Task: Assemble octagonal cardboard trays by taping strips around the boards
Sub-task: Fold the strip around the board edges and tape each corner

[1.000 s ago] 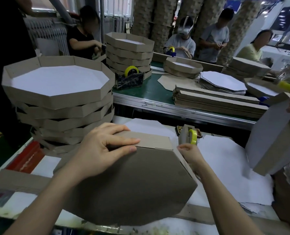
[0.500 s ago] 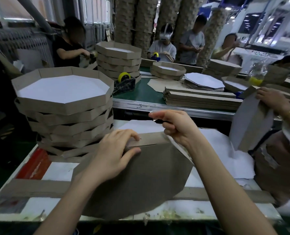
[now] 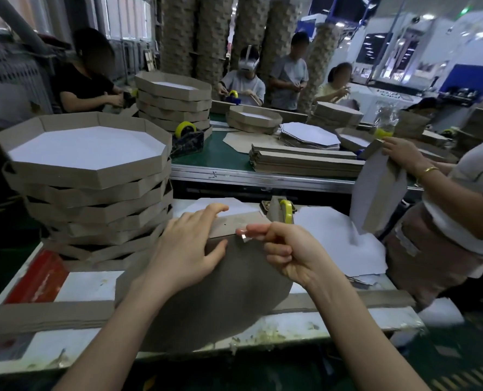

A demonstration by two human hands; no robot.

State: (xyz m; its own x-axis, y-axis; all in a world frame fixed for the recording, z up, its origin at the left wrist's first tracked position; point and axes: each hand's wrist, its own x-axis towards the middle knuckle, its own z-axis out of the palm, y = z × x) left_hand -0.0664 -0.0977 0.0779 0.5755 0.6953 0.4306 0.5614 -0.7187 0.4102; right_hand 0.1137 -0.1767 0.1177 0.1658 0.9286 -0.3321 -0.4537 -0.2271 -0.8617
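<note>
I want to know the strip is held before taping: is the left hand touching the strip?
Touching. The head view shows the left hand lying over the strip, fingers across its top edge, thumb pressed against the board below.

Left hand [image 3: 188,251] flat (fingers [image 3: 206,213] straight), right hand [image 3: 289,251] pinching.
</note>
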